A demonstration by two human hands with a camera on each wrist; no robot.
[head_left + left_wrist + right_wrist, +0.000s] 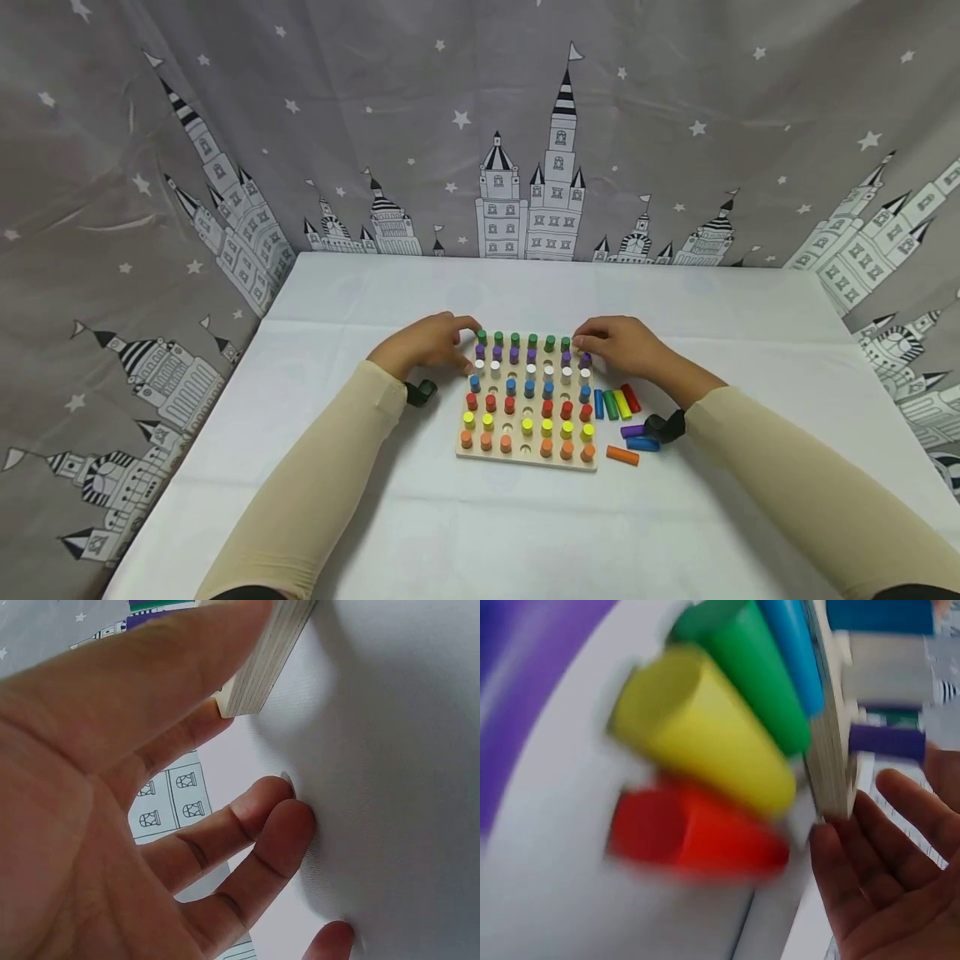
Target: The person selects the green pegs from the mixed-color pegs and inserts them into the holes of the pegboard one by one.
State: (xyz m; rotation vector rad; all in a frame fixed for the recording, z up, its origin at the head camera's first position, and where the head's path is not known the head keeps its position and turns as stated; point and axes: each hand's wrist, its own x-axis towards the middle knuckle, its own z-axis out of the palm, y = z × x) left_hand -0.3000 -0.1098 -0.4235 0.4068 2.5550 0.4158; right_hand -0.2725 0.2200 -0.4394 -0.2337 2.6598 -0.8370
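Observation:
A wooden pegboard lies on the white table, with rows of green, purple, white, blue, red, yellow and orange pegs and several bare holes. My left hand holds its far left corner, thumb along the side edge and index finger at the back. In the left wrist view the other fingers of that hand sit lower, against the tablecloth. My right hand is at the far right corner, fingertips at the board's edge beside a purple peg. No peg shows between its fingers.
Loose pegs lie right of the board: a red peg, a yellow peg, a green peg, two blue pegs, a purple peg and an orange peg. A grey castle-print curtain hangs behind the table.

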